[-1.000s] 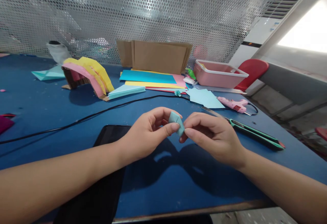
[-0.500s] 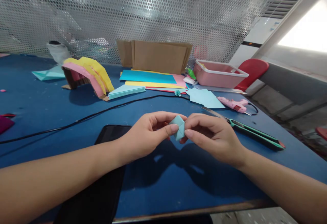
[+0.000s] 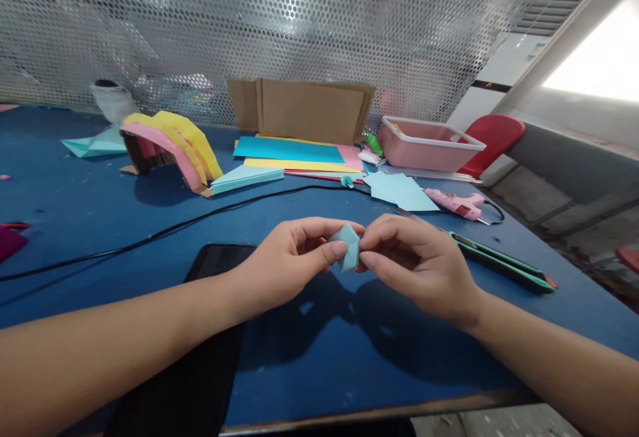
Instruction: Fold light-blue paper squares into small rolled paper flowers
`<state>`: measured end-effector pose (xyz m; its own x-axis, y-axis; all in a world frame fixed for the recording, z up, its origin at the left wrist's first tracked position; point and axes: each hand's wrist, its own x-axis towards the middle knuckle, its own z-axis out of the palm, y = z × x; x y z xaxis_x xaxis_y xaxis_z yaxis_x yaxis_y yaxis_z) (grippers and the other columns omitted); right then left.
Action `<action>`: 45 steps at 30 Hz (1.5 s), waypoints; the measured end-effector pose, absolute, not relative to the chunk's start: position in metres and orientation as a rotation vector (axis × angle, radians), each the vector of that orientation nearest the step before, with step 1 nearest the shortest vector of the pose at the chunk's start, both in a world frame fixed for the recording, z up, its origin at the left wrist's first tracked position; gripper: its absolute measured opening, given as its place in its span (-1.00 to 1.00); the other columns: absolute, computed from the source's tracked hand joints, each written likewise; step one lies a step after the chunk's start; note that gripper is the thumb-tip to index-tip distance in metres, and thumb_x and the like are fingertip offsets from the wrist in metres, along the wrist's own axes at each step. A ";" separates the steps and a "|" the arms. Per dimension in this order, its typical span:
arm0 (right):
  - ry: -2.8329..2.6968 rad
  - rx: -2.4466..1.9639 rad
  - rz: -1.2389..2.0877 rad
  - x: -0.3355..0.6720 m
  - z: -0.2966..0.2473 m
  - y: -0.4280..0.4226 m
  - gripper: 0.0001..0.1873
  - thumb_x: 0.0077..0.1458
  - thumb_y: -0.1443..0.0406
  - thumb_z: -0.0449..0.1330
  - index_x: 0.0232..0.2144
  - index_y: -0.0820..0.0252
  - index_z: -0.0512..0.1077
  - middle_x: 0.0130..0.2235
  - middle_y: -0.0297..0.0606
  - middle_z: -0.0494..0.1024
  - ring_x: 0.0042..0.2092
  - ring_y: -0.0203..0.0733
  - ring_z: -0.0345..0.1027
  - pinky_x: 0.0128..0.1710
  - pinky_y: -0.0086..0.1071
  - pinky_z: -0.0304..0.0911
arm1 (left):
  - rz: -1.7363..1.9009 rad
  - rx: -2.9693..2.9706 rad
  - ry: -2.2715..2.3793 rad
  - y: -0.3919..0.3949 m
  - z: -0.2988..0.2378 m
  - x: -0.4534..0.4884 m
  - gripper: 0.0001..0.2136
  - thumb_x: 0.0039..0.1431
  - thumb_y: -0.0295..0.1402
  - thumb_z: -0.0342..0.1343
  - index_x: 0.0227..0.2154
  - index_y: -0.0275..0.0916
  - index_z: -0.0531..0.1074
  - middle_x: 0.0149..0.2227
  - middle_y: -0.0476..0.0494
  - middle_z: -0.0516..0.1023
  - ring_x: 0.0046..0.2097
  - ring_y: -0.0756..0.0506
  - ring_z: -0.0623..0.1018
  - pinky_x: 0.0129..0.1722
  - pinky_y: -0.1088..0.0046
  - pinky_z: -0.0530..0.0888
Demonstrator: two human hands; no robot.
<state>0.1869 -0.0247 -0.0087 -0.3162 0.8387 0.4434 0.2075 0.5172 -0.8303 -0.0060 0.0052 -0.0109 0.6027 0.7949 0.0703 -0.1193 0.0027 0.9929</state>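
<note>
A small folded piece of light blue paper [image 3: 348, 247] is held above the blue table [image 3: 90, 211], in front of me. My left hand [image 3: 289, 261] pinches its left side between thumb and fingers. My right hand [image 3: 417, 264] pinches its right side in the same way. Both hands are closed on the paper, fingertips almost touching. A black phone [image 3: 214, 261] lies flat under my left wrist.
Green-handled scissors [image 3: 499, 263] and a pink glue gun [image 3: 455, 203] lie to the right. A black cable [image 3: 164, 229] crosses the table. Coloured paper sheets [image 3: 294, 156], a cardboard piece [image 3: 309, 110], a pink tray [image 3: 424, 144] and a pink-yellow paper arch [image 3: 172, 144] stand further back.
The folded paper has been turned between the fingertips, from a tilted strip to a diamond-like shape. Both hands stay in nearly the same place.
</note>
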 end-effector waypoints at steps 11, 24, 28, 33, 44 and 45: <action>-1.781 -0.841 0.767 0.189 -0.008 -0.025 -0.83 0.02 0.49 0.17 -0.40 0.13 0.45 -0.43 -0.36 0.46 -0.44 -0.29 0.47 -0.44 -0.41 0.41 | 0.782 1.400 0.757 0.005 -0.012 -0.008 -0.79 0.16 -0.27 0.21 -0.13 -0.07 0.57 -0.36 0.10 0.57 -0.43 0.11 0.36 -0.35 0.64 0.36; -1.788 -0.904 0.756 0.188 -0.010 -0.024 -0.88 0.00 0.46 0.22 -0.45 0.15 0.41 -0.45 -0.34 0.47 -0.45 -0.30 0.43 -0.43 -0.43 0.40 | 0.724 1.669 0.949 0.002 -0.011 -0.006 -0.70 0.16 -0.26 0.09 -0.08 -0.27 0.47 -0.29 -0.10 0.55 -0.39 -0.02 0.44 -0.39 0.45 0.37; -1.809 -0.904 0.711 0.188 -0.013 -0.024 -0.87 0.02 0.44 0.24 -0.46 0.13 0.39 -0.44 -0.33 0.47 -0.42 -0.28 0.42 -0.40 -0.40 0.40 | 0.689 1.982 1.041 -0.004 -0.014 -0.006 -0.68 0.14 -0.37 0.05 -0.02 -0.20 0.39 -0.40 -0.01 0.47 -0.44 -0.02 0.41 -0.43 0.44 0.38; -1.941 -0.907 0.464 0.190 -0.013 -0.024 -0.79 0.02 0.39 0.31 -0.48 0.12 0.31 -0.46 -0.33 0.49 -0.42 -0.26 0.41 -0.42 -0.39 0.34 | 0.770 2.386 0.998 -0.007 -0.018 -0.009 -0.78 0.13 -0.42 0.05 -0.15 -0.22 0.46 -0.13 -0.18 0.50 -0.07 -0.17 0.45 -0.03 0.17 0.40; -2.149 -0.940 0.173 0.196 -0.013 -0.022 -0.79 0.10 0.38 0.23 -0.51 0.10 0.30 -0.48 -0.35 0.53 -0.45 -0.29 0.42 -0.43 -0.44 0.31 | 1.033 2.751 0.672 0.000 0.006 -0.013 -0.91 0.16 -0.48 0.13 -0.35 -0.27 0.53 -0.34 -0.05 0.64 -0.30 -0.02 0.50 -0.16 0.41 0.40; -2.155 -0.938 0.176 0.197 -0.014 -0.022 -0.79 0.11 0.38 0.23 -0.51 0.10 0.30 -0.48 -0.35 0.53 -0.46 -0.28 0.42 -0.43 -0.44 0.31 | 1.021 2.773 0.662 0.001 0.006 -0.013 -0.91 0.16 -0.48 0.13 -0.35 -0.27 0.54 -0.35 -0.05 0.64 -0.30 -0.02 0.50 -0.16 0.42 0.41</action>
